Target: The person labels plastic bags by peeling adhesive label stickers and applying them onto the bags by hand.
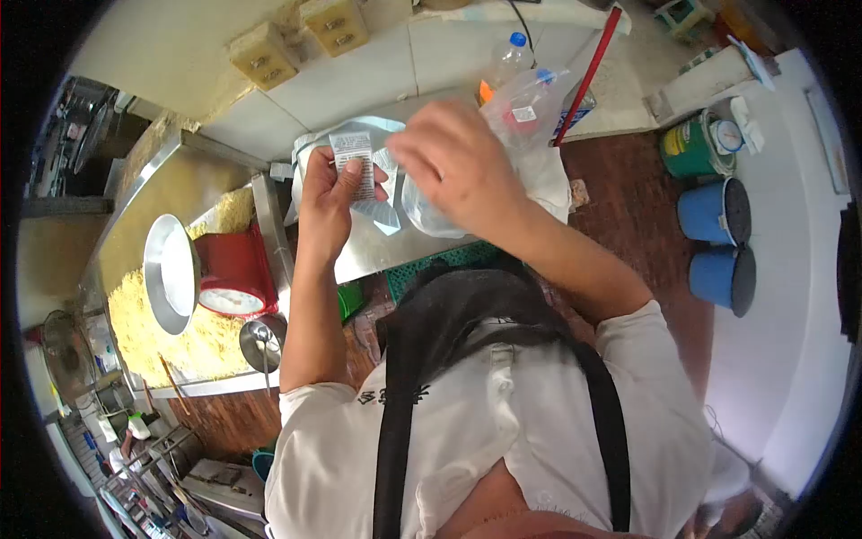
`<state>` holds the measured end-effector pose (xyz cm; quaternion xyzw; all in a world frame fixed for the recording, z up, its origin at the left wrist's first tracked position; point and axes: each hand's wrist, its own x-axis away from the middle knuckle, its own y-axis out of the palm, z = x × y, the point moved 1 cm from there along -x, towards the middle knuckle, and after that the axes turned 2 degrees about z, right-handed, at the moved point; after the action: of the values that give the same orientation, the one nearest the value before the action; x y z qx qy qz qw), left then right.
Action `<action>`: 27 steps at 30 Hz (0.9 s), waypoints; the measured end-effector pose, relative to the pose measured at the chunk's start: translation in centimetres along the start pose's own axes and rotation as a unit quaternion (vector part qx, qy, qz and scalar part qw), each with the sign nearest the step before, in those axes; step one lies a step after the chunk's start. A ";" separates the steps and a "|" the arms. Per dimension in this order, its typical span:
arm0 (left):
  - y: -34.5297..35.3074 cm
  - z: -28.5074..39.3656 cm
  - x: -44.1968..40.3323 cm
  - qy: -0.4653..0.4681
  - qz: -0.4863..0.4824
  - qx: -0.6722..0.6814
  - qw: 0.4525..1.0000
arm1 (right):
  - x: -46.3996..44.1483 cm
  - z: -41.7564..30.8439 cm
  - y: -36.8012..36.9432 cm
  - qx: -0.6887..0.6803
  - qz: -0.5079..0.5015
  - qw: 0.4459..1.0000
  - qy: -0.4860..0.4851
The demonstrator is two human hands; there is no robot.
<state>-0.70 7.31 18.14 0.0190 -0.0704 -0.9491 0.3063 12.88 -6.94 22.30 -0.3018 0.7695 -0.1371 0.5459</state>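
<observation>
My left hand [330,193] is closed on a small white printed label [352,166], its thumb pressed over the dense lines of print. A pale blue strip [384,218], perhaps backing paper, curls around and below that hand. My right hand [467,166] is raised just to the right, with its fingers bent together; whatever they hold, if anything, is hidden. Under the right hand, clear plastic [429,214] lies on the metal table [364,251], partly covered by the wrist.
A red scale [235,269] with a metal pan [171,274] stands among yellow shredded food [135,332] at left. A plastic bag [530,103], a bottle [512,58] and a red pole [588,76] are at the back. Blue buckets [705,214] line the right wall.
</observation>
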 end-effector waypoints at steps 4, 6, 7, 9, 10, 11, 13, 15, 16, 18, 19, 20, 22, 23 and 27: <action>0.8 1.1 1.7 -0.007 -0.009 -0.029 1.000 | 1.6 -1.7 1.9 0.003 -0.028 1.000 -0.008; 0.7 1.3 2.3 -0.019 -0.044 -0.037 0.998 | 1.5 -1.7 2.1 0.011 -0.032 0.999 0.000; 0.9 1.5 2.7 -0.026 -0.053 -0.048 0.997 | 1.5 -1.7 2.1 0.014 -0.034 0.999 0.004; 1.5 2.5 3.6 -0.041 -0.071 -0.070 0.994 | 1.4 -1.4 2.1 -0.009 -0.036 0.999 0.011; 1.4 2.0 3.8 -0.053 -0.079 -0.106 0.990 | 1.3 -1.3 2.0 -0.021 -0.037 0.999 0.014; 1.5 2.4 4.0 -0.039 -0.093 -0.163 0.981 | 1.3 -1.4 1.9 -0.031 -0.046 0.998 0.010; 1.6 3.2 4.4 -0.014 -0.122 -0.274 0.954 | 1.5 -1.5 1.7 -0.052 -0.065 0.997 0.004; 1.4 3.3 4.5 -0.023 -0.119 -0.293 0.948 | 1.8 -1.4 1.5 -0.067 -0.077 0.995 0.014; 1.6 3.9 4.5 -0.040 -0.120 -0.305 0.944 | 2.0 -1.4 1.4 -0.074 -0.082 0.994 0.019; 1.8 4.2 4.7 -0.050 -0.125 -0.331 0.934 | 2.2 -1.9 0.8 -0.067 -0.092 0.993 0.019; 1.7 4.1 4.9 -0.043 -0.129 -0.344 0.929 | 2.5 -2.1 0.5 -0.062 -0.095 0.993 0.019; 1.8 4.0 5.0 -0.036 -0.135 -0.357 0.924 | 2.7 -2.4 0.2 -0.046 -0.090 0.995 0.023; 2.1 4.2 5.2 -0.032 -0.139 -0.332 0.933 | 3.2 -2.6 -0.2 -0.014 -0.079 0.996 0.032; 2.2 4.3 5.2 -0.030 -0.140 -0.320 0.936 | 3.6 -2.5 -0.5 -0.012 -0.079 0.996 0.040; 2.3 4.3 5.3 -0.050 -0.152 -0.283 0.946 | 5.1 -1.9 -2.1 -0.044 -0.039 0.995 0.083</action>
<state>-3.96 2.86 22.75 -0.1057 0.1896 -0.9649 0.1475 10.67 -11.92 20.26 -0.3431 0.8050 -0.1493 0.4603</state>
